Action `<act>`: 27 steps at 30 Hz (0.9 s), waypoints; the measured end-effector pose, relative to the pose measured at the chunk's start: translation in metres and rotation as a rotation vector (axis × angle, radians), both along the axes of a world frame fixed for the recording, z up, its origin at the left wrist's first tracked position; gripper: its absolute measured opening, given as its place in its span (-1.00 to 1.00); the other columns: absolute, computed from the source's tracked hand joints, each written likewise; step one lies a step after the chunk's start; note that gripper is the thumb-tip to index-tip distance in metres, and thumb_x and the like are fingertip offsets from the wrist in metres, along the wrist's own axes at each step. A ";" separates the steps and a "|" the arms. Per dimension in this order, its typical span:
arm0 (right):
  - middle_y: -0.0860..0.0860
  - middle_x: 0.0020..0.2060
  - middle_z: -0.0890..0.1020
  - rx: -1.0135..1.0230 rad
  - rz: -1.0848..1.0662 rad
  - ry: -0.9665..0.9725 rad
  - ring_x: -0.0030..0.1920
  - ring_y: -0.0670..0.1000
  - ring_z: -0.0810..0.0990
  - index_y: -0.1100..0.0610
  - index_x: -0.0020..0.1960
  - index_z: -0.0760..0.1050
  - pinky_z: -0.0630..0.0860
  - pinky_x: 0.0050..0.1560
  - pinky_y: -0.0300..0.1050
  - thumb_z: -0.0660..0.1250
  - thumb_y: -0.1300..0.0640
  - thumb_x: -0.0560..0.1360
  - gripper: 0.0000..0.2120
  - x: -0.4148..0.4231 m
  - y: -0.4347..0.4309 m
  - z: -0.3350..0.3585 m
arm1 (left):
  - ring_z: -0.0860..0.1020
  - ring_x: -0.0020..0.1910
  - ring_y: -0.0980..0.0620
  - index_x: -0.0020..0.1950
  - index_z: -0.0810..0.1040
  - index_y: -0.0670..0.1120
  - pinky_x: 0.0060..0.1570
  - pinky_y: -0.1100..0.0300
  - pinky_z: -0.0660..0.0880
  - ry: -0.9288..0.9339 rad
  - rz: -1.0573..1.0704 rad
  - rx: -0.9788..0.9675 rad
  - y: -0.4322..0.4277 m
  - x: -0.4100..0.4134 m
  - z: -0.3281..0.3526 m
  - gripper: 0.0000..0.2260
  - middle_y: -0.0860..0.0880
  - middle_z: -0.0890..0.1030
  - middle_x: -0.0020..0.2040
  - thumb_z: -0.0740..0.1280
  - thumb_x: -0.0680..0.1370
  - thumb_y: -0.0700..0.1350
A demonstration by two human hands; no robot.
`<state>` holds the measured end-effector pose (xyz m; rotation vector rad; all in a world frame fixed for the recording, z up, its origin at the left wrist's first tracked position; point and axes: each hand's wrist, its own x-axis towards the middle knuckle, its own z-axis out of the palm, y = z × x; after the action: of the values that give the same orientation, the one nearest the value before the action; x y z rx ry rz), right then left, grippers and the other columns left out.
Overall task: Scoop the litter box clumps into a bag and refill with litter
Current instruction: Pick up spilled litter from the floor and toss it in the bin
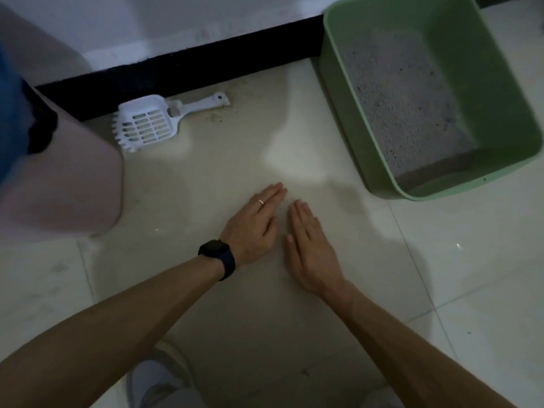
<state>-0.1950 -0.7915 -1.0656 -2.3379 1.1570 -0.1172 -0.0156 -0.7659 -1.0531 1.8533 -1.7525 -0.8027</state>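
Observation:
A green litter box (506, 101) stands at the upper right with grey litter (403, 101) inside. A white slotted scoop (150, 122) lies on the floor by the black baseboard, handle pointing right. My left hand (253, 225), with a ring and a dark watch on the wrist, lies flat on the floor tile with straight fingers. My right hand (309, 245) lies flat beside it, fingers straight. A small scatter of spilled litter grains (285, 204) sits between the fingertips of both hands. Neither hand holds anything.
A black baseboard (182, 69) runs along the white wall at the top. A pinkish bag or bin (64, 172) stands at the left edge. The floor is pale tile (471, 260). My knees show at the bottom.

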 end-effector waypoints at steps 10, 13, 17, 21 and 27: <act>0.15 0.58 -0.09 -0.030 -0.168 0.105 0.59 0.08 -0.18 0.27 0.59 -0.09 -0.18 0.56 0.00 -0.01 0.01 0.66 -0.40 0.007 0.002 0.000 | -0.38 0.53 0.04 0.58 -0.29 -0.10 0.50 -0.01 -0.31 -0.381 0.027 0.243 0.036 0.006 -0.014 -0.37 -0.06 -0.35 0.57 -0.10 0.63 0.14; 0.06 0.56 -0.06 0.045 -0.008 -0.025 0.58 0.01 -0.13 0.25 0.58 -0.02 -0.18 0.57 -0.06 0.08 0.17 0.65 -0.44 0.010 0.009 -0.006 | -0.39 0.52 0.02 0.57 -0.31 -0.12 0.51 -0.01 -0.31 -0.381 -0.002 0.264 0.025 -0.017 -0.016 -0.38 -0.08 -0.37 0.56 -0.12 0.64 0.12; 0.11 0.53 0.18 0.056 -0.104 -0.193 0.55 0.08 0.13 0.29 0.53 0.17 0.06 0.54 0.02 0.11 0.23 0.57 -0.46 0.000 -0.013 -0.003 | -0.30 0.55 0.04 0.59 -0.22 -0.14 0.53 0.01 -0.20 -0.254 -0.044 0.237 0.006 -0.034 -0.012 -0.39 -0.08 -0.26 0.59 0.02 0.65 -0.01; 0.17 0.48 0.33 -0.097 -0.136 -0.072 0.47 0.12 0.27 0.26 0.51 0.26 0.20 0.49 -0.04 0.23 0.05 0.54 -0.41 -0.016 -0.051 0.009 | -0.18 0.57 0.09 0.61 -0.13 -0.12 0.54 0.15 -0.13 -0.144 -0.047 0.138 0.001 -0.020 -0.006 -0.32 -0.03 -0.13 0.61 0.17 0.60 -0.04; 0.02 0.60 -0.01 -0.064 0.182 0.234 0.59 0.02 -0.05 0.12 0.61 -0.02 0.01 0.54 0.04 0.11 -0.11 0.59 -0.31 -0.018 -0.074 0.009 | -0.16 0.57 0.07 0.62 -0.11 -0.04 0.54 0.06 -0.18 -0.339 -0.186 0.195 -0.013 0.023 -0.007 -0.35 0.01 -0.13 0.61 0.04 0.61 0.13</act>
<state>-0.2131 -0.8655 -1.0565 -2.5532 1.0518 0.1916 0.0078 -0.7792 -1.0602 2.0730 -2.1491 -0.7875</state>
